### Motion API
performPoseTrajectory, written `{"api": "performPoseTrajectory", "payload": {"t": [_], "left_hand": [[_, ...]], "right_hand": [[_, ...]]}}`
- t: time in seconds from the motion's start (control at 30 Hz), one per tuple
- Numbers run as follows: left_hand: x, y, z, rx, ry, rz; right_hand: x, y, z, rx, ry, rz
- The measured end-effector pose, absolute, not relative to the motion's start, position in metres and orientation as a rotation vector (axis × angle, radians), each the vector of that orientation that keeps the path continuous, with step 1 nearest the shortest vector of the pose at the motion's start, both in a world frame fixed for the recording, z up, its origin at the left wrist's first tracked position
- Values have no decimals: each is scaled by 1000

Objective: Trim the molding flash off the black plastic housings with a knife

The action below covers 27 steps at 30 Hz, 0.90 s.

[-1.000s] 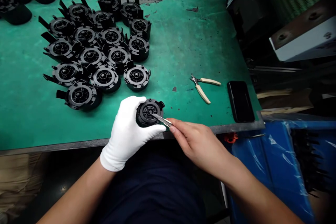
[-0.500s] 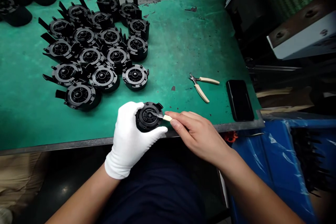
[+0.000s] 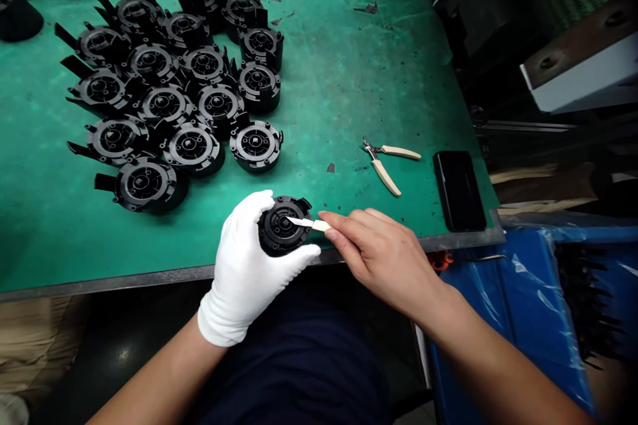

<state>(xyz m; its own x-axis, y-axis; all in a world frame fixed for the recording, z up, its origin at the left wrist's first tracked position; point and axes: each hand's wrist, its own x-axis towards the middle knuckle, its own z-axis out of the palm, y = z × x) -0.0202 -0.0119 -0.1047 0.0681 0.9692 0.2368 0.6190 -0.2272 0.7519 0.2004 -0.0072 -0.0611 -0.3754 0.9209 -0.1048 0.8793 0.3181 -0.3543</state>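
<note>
At the front of the bench (image 3: 339,93), the left hand (image 3: 248,259) has fingers clamped round the part (image 3: 275,229), the right hand (image 3: 381,249) fingers pinched on the knife (image 3: 319,226). Should the part twist, the knife could skid, scoring it or cutting the glove (image 3: 224,309).

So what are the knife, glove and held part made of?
Knife: bright blade, so probably steel; opaque cream handle, perhaps plastic.
Glove: matte white fabric, softly creased; perhaps cotton.
Held part: satin black, likely plastic, given its fine moulded-looking rings.
</note>
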Motion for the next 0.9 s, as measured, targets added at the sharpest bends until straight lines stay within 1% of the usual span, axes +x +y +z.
{"api": "performPoseTrajectory", "payload": {"t": [0.57, 0.9], "left_hand": [[-20, -9, -102, 1888, 1560, 1004], [-19, -9, -100, 1882, 1557, 1010]], "right_hand": [[200, -7, -64, -1646, -2462, 566], [198, -8, -64, -1670, -2459, 517]]}}
